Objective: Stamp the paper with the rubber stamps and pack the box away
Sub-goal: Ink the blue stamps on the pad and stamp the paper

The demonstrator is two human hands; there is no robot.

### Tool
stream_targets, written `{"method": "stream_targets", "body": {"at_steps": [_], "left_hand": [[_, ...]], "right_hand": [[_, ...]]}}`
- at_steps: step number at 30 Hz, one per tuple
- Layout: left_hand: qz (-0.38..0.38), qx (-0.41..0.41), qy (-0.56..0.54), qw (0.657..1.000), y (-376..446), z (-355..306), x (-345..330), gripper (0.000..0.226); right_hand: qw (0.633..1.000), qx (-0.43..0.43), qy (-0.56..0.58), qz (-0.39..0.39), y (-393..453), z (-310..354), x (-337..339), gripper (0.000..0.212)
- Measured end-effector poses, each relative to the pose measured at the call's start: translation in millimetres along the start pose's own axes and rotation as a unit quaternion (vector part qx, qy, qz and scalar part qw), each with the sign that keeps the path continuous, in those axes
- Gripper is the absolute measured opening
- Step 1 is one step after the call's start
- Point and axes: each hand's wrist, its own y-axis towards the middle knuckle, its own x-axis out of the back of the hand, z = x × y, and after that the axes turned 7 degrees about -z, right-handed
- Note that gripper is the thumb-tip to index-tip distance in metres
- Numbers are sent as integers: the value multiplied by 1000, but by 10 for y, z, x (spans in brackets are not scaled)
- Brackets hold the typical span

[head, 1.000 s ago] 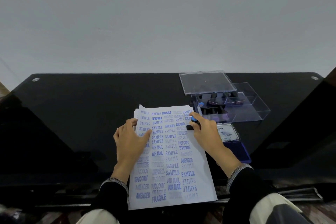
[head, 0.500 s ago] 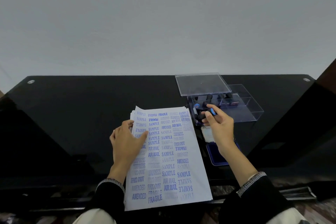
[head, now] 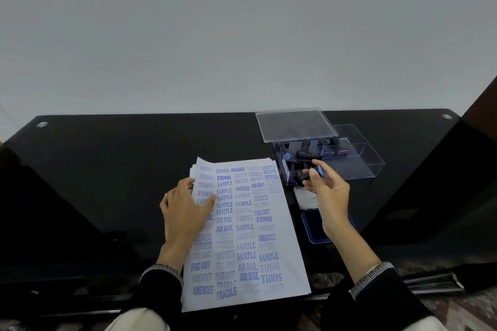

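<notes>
Black glass table (head: pixel 107 183) is carrying everything. My left hand (head: pixel 185 212) is lying flat on the left side of the paper stack (head: pixel 250 239), fingers spread and gripping nothing, just pinning the sheets. Top sheet is showing rows of blue prints: SAMPLE, FRAGILE, AIR MAIL, AMENDED, FAX OUT, EXPRESS. Near edge of the stack is hanging over the near table edge.

My right hand (head: pixel 326 196) is hovering right of the paper, at the near left corner of the clear box (head: pixel 357 166), pinching a black stamp with a blue cap (head: pixel 312 173) between thumb and fingertips; the other fingers are loosely curled. Stamp is lying roughly sideways in the grip, blue end pointing right.

More stamps (head: pixel 305 152) are sitting in the box's left half; the right compartment is looking bare. Clear lid (head: pixel 295 125) is resting tilted on the box's far left edge. Blue ink pad (head: pixel 312 228) is lying open right of the paper, partly under my right wrist, its labelled lid (head: pixel 305 197) on the far side.
</notes>
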Motion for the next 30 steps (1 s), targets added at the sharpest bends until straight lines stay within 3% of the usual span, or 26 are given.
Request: {"method": "stream_targets", "body": {"at_steps": [3, 6, 11, 15, 19, 26, 30], "left_hand": [[-9, -23, 26, 999, -31, -6, -9, 66], [7, -76, 92, 993, -74, -27, -17, 52], [44, -81, 175, 980, -107, -219, -59, 37], [6, -117, 76, 990, -177, -533, -225, 22], [22, -142, 17, 989, -242, -815, -427, 18], [40, -152, -21, 987, -317, -730, -562, 19], [22, -155, -22, 988, -323, -720, -595, 14]], "right_hand": [[999, 35, 17, 27, 8, 117, -54, 24], [997, 58, 20, 38, 100, 245, -62, 23], [995, 89, -16, 28, 324, 298, 74, 18], [994, 96, -45, 39, 384, 258, 191, 21], [984, 119, -114, 64, 427, 185, 222, 19], [982, 128, -125, 65, 680, 183, -4, 19], [962, 161, -203, 83, 893, 133, -169, 20]]}}
